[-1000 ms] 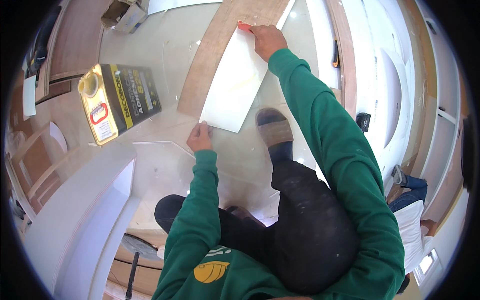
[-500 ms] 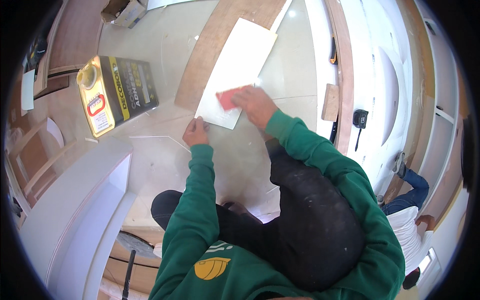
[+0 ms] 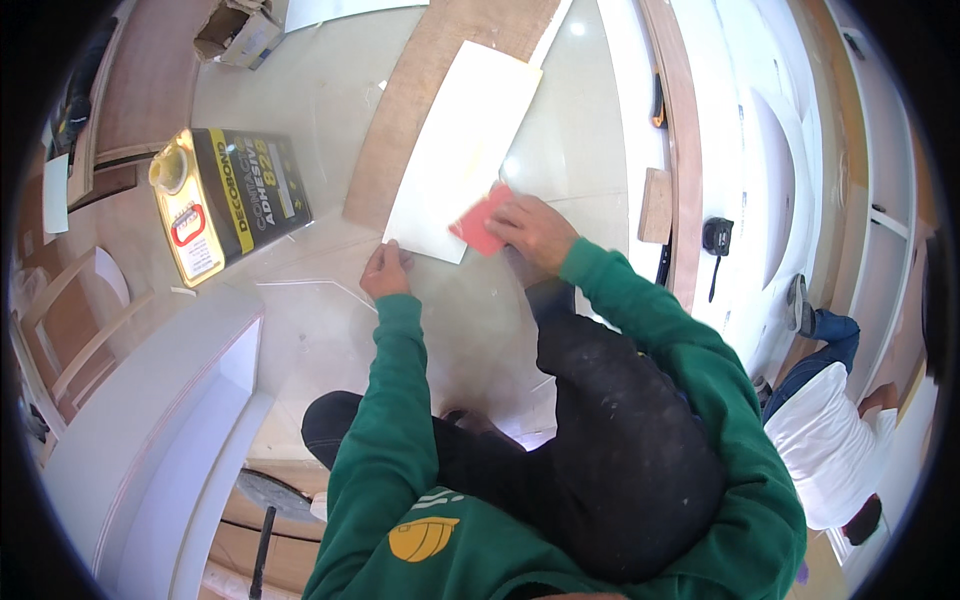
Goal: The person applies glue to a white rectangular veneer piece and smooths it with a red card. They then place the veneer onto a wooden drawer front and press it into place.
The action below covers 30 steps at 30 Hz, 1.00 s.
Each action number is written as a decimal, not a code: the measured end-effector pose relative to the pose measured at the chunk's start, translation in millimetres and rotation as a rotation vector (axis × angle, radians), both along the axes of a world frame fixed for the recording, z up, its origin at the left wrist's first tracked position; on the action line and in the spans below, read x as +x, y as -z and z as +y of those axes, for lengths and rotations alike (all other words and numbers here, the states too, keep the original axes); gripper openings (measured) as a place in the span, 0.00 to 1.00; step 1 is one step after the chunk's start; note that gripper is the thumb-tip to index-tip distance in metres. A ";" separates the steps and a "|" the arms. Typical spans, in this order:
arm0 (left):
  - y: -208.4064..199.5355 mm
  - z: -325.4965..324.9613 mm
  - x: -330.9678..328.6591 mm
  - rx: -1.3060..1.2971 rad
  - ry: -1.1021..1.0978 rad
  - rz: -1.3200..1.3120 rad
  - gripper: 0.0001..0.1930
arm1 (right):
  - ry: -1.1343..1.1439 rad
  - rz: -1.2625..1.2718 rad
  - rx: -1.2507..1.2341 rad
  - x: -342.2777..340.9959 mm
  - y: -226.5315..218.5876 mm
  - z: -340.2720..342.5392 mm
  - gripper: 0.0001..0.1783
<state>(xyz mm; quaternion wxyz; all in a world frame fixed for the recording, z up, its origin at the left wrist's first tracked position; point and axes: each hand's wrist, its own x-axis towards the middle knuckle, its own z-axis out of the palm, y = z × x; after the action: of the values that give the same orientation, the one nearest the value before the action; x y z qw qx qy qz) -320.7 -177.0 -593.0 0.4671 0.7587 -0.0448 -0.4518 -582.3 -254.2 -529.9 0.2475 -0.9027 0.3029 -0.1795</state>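
My left hand (image 3: pixel 386 270) pinches the near left corner of a white sheet (image 3: pixel 460 150), which lies at a slant over a brown wooden board (image 3: pixel 392 145) on the floor. In my right hand (image 3: pixel 537 233) is a flat red spreader (image 3: pixel 480 220), gripped between thumb and fingers. Its edge meets the sheet's right side near the close end. A pale yellowish smear shows on the sheet's surface. To the left stands a metal adhesive can (image 3: pixel 240 190), gold on top with a dark label, its spout coated in yellowish residue.
A white box-like panel (image 3: pixel 160 400) lies at the left. On the right, a long board carries a utility knife (image 3: pixel 658 102) and a wood block (image 3: pixel 656 205); a tape measure (image 3: pixel 717 235) rests beyond. A person in white (image 3: pixel 830 440) is at far right. A carton (image 3: pixel 238 32) sits far left.
My right hand and the red spreader have moved right and slightly nearer, to the sheet's right edge. The left hand stays at the corner. The person at right has shifted.
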 end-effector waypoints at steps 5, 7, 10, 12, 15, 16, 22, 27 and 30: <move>-4.6 6.1 -1.2 0.001 -0.055 -0.005 0.14 | 0.584 -0.135 -0.136 -11.6 -35.5 -65.4 0.12; -5.4 6.0 -3.7 0.001 -0.069 -0.005 0.14 | 0.747 -0.022 -0.123 -19.5 -41.2 -112.4 0.12; -6.0 4.0 -6.0 -0.019 -0.050 -0.007 0.14 | 0.773 0.191 -0.081 -33.1 -9.8 -168.1 0.14; -8.1 3.7 -5.6 -0.016 -0.033 -0.012 0.14 | 0.765 0.270 -0.038 -30.0 2.3 -179.1 0.14; -8.1 3.0 -4.1 -0.012 0.011 -0.001 0.14 | 0.738 0.292 0.069 -11.3 0.8 -180.8 0.14; -5.1 3.9 -3.5 -0.017 -0.023 0.003 0.13 | 0.725 0.285 0.103 -5.2 -3.7 -175.9 0.14; -6.4 6.1 -4.3 -0.036 -0.075 -0.009 0.10 | 0.573 0.332 -0.070 -4.8 -8.9 -143.8 0.17; -2.9 18.0 4.7 -0.037 -0.084 -0.039 0.09 | 0.586 0.222 0.201 -10.2 -11.4 -147.0 0.18; 5.1 23.8 5.5 -0.058 -0.101 -0.010 0.10 | 0.466 0.249 0.075 2.4 -3.6 -130.0 0.17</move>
<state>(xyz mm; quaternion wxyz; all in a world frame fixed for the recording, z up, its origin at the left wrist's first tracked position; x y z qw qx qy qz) -315.2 -153.2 -598.0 0.5107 0.7485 -0.0219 -0.4225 -579.9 -384.2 -526.3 0.1938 -0.8137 0.5372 -0.1080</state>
